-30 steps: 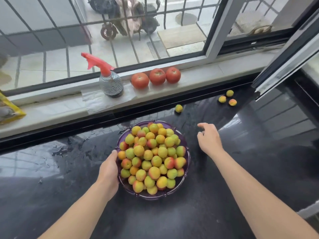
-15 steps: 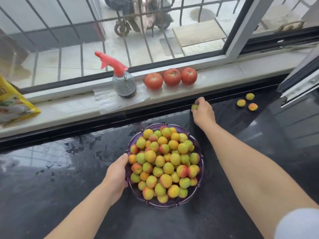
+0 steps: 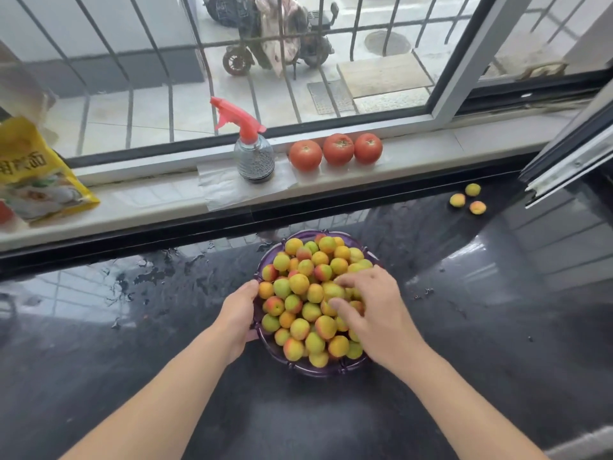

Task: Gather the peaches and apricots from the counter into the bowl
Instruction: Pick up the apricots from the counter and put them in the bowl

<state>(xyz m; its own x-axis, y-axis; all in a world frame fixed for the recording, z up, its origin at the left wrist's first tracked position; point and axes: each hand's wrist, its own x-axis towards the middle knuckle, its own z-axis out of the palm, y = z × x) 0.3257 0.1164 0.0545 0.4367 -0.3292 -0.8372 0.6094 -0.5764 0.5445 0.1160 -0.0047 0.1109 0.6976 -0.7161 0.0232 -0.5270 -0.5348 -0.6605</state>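
Head view, the only view. We take the round purple translucent plastic bowl (image 3: 265,340) as landmark; it sits on the glossy black stone table (image 3: 497,327), heaped with small yellow-green, red-blushed peaches and apricots (image 3: 298,283).

Left hand (image 3: 237,315): at the bowl's left rim, fingers curled round the edge, gripping it to steady it.

Right hand (image 3: 371,310): above the right half of the heap, fingers (image 3: 345,280) spread and bent down onto the fruit. We cannot tell whether a piece is pinched beneath them or already let go; the hand hides that spot and is motion-blurred.

Still outside the bowl: three loose yellow-orange fruits (image 3: 467,199) in a tight cluster on the table, well apart from the bowl, far to its upper right, near the open window frame.

Behind the bowl, on the pale sill (image 3: 431,154): a clear spray bottle with a red trigger (image 3: 253,151), three red tomatoes (image 3: 336,149) and, far left, a yellow printed bag (image 3: 36,180). Not task items.

Judgement: step in hand is placing fruit on the heap. The pile is domed and close to the rim, so we would set each piece into a hollow near the middle, release low, and hold the left grip firm; dropped fruit could roll off. The table looks wet behind the bowl, so the bowl may slide.
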